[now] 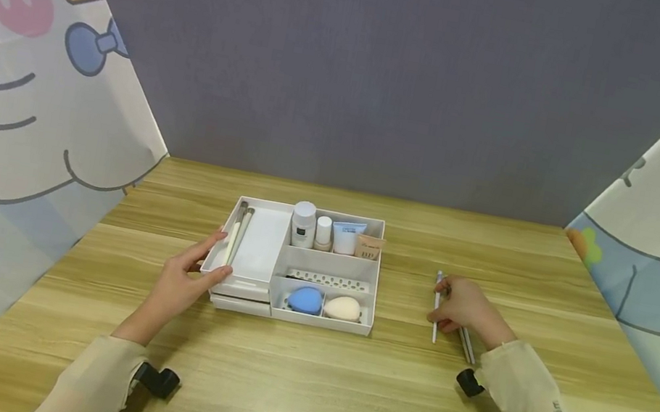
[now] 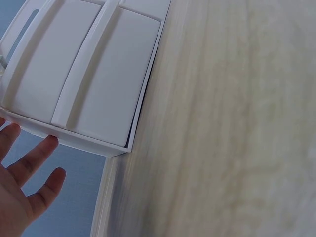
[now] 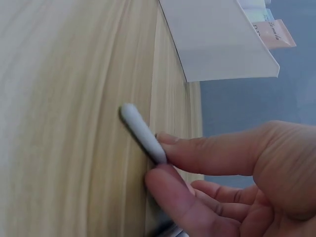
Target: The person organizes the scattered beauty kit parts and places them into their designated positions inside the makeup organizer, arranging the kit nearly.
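Observation:
A white cosmetics organizer (image 1: 328,262) stands on the wooden table. My left hand (image 1: 184,283) is at its left end, with fingers spread along the edge of the shallow tray (image 1: 260,242). In the left wrist view, the fingertips (image 2: 49,142) touch the organizer's side. Two pale-handled makeup brushes (image 1: 237,234) lie in that tray. To the right of the organizer, my right hand (image 1: 463,307) pinches a slim white stick (image 3: 140,131) between thumb and forefinger, low over the table; its kind cannot be made out. More slim sticks (image 1: 467,346) lie partly hidden under this hand.
Bottles (image 1: 303,225) and tubes (image 1: 347,237) stand in the organizer's back compartment. A blue makeup sponge (image 1: 305,300) and a cream one (image 1: 343,308) sit in the front cells. Behind the table rises a grey wall (image 1: 386,76), with printed cloth panels on both sides.

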`<state>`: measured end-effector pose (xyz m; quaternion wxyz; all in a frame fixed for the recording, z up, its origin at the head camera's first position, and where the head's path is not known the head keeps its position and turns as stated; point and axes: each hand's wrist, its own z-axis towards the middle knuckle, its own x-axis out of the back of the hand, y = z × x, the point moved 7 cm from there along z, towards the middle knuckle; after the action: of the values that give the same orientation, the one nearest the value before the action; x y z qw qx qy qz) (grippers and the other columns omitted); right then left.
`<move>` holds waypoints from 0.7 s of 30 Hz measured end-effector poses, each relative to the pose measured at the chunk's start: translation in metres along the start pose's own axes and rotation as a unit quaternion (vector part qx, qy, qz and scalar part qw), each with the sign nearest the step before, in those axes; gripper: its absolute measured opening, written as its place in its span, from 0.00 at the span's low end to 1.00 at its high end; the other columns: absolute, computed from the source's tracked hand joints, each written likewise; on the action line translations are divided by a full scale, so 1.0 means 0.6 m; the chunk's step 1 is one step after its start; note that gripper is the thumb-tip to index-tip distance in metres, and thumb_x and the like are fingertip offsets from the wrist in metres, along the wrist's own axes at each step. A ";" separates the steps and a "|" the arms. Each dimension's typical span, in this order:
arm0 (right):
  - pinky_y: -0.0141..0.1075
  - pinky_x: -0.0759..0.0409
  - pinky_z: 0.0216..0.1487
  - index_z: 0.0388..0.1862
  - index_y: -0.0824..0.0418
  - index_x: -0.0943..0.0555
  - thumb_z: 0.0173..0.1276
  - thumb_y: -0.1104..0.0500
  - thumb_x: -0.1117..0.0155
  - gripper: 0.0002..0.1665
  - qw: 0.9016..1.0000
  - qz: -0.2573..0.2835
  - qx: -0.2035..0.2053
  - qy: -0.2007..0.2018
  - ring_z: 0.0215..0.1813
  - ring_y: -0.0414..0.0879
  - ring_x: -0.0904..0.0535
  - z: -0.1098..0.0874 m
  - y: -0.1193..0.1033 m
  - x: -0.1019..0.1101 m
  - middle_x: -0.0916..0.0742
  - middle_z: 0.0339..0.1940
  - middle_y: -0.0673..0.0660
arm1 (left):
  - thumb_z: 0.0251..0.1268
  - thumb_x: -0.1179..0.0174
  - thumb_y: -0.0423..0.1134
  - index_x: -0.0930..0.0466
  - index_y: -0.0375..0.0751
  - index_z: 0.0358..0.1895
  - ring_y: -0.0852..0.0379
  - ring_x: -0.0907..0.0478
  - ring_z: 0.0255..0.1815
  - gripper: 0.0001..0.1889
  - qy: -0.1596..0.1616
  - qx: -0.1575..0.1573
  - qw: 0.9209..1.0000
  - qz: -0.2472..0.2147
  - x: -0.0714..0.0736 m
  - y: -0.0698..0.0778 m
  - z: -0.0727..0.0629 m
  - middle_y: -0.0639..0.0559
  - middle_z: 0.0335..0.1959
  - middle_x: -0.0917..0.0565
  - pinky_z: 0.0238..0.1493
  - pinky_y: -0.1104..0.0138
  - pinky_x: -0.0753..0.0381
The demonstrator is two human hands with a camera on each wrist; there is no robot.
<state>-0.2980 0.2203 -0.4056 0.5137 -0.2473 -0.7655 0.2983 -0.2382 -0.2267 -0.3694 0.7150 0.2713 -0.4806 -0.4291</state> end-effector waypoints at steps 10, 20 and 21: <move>0.39 0.15 0.25 0.57 0.80 0.30 0.48 0.76 0.32 0.35 0.999 -0.037 0.002 -0.026 0.23 0.48 0.18 -0.004 -0.012 -0.007 0.20 0.28 0.63 | 0.62 0.32 0.28 0.27 0.34 0.68 0.64 0.21 0.45 0.30 -0.005 0.004 1.000 -0.002 -0.001 0.002 0.001 0.38 0.70 0.31 0.42 0.80 0.22; 0.38 0.16 0.25 0.49 0.76 0.26 0.50 0.74 0.31 0.26 0.997 -0.067 0.017 -0.045 0.23 0.47 0.21 -0.005 -0.016 -0.017 0.19 0.25 0.61 | 0.61 0.32 0.28 0.27 0.34 0.68 0.67 0.22 0.45 0.30 -0.004 0.001 1.000 -0.002 -0.001 0.003 0.000 0.39 0.70 0.30 0.41 0.80 0.23; 0.38 0.16 0.24 0.49 0.76 0.26 0.49 0.74 0.32 0.26 0.996 -0.071 0.015 -0.043 0.22 0.46 0.21 -0.006 -0.017 -0.018 0.20 0.25 0.61 | 0.61 0.32 0.27 0.27 0.34 0.68 0.68 0.22 0.45 0.30 -0.003 0.002 1.000 -0.001 -0.001 0.003 0.000 0.39 0.70 0.30 0.41 0.80 0.23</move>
<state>-0.2918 0.2061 -0.4042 0.5040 -0.1712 -0.7980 0.2827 -0.2377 -0.2253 -0.3679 0.7123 0.2716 -0.4834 -0.4303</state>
